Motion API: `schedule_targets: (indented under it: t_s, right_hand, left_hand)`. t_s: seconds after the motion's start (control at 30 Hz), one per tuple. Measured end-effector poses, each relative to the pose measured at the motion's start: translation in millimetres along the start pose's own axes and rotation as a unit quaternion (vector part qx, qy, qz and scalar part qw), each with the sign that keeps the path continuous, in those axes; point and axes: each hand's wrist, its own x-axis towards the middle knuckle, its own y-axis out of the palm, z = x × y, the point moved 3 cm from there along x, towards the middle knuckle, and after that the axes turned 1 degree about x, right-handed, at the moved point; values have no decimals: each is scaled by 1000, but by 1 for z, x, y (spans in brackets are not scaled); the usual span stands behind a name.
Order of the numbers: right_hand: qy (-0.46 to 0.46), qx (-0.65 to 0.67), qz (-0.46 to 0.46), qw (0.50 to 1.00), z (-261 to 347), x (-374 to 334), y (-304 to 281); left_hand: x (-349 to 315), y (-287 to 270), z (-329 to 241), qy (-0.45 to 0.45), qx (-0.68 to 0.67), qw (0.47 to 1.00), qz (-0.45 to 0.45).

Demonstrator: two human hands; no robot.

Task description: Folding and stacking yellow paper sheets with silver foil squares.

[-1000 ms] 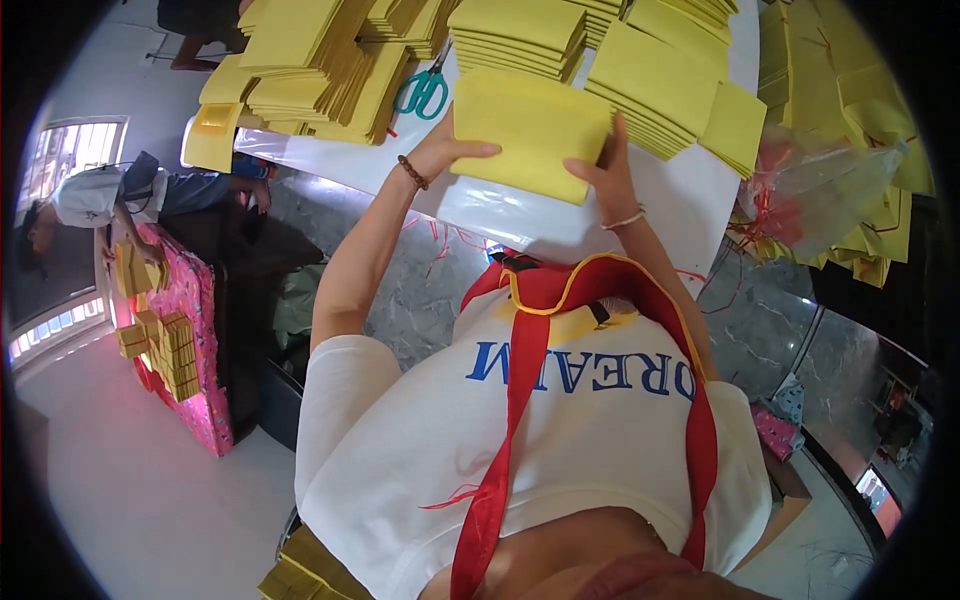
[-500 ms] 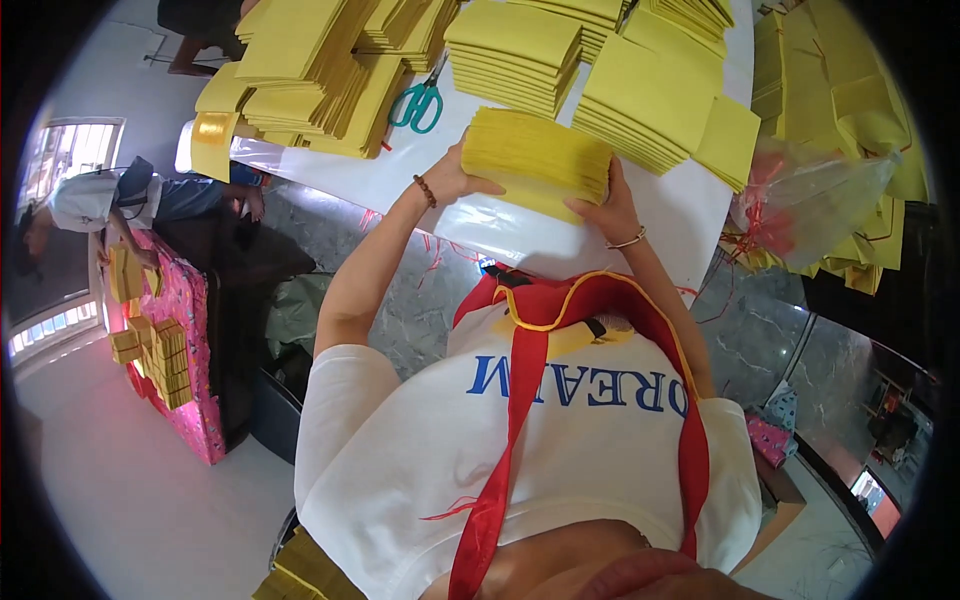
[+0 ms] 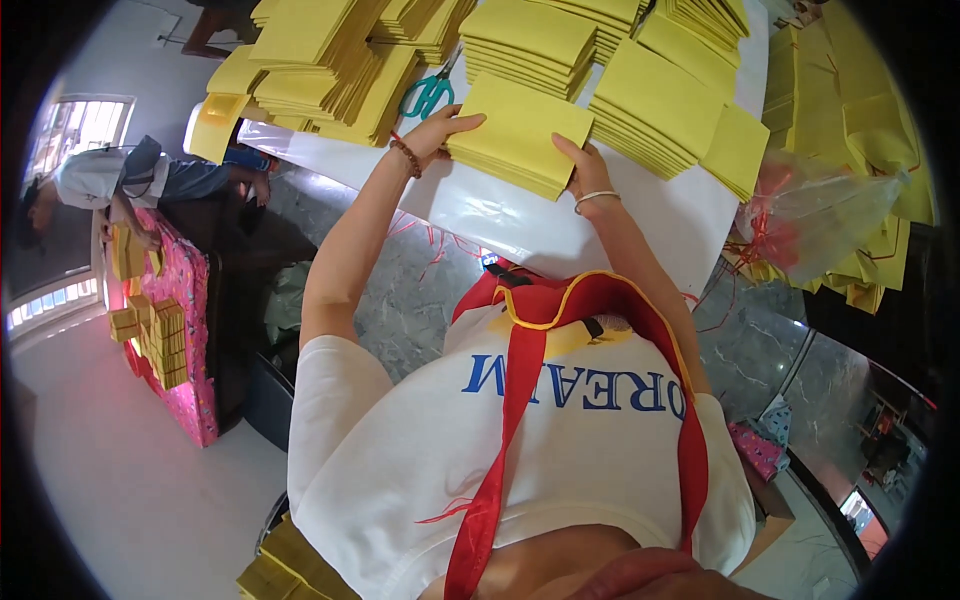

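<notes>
A stack of folded-looking yellow paper (image 3: pixel 518 140) lies flat near the front edge of the white-covered table (image 3: pixel 470 215). At its left end is my left hand (image 3: pixel 436 136), gripping the side with the thumb on top. My right hand (image 3: pixel 586 172) clasps the right end, thumb over the upper face and fingers down the side. The undersides of both hands' grips are hidden. Just beyond my left hand lie teal-handled scissors (image 3: pixel 428 96), their blades partly covered by paper.
More yellow paper stacks (image 3: pixel 655 105) crowd the table's far side. A clear plastic bag (image 3: pixel 835 215) hangs at the right beside heaped yellow paper. Leftward, another person (image 3: pixel 130 185) works at a pink-covered table (image 3: pixel 205 370) with yellow bundles (image 3: pixel 160 335).
The stack has tipped from showing its layered edges to lying with its broad face up. Both hands have shifted with it, thumbs now on top.
</notes>
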Motion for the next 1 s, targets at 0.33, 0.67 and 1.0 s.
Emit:
schedule_targets:
  t_s: [0.33,0.67,1.0]
  right_hand:
    - [-5,-102,28,994,2,-5,9]
    - [-58,-131,39,989,-4,-5,-11]
    - [-182,-163,-152,958,3,-19,-9]
  left_hand:
    - [-2,0,1,6,-2,1000,-20]
    - [15,8,24,92,-84,990,-59]
    - [23,5,24,55,-45,996,-54]
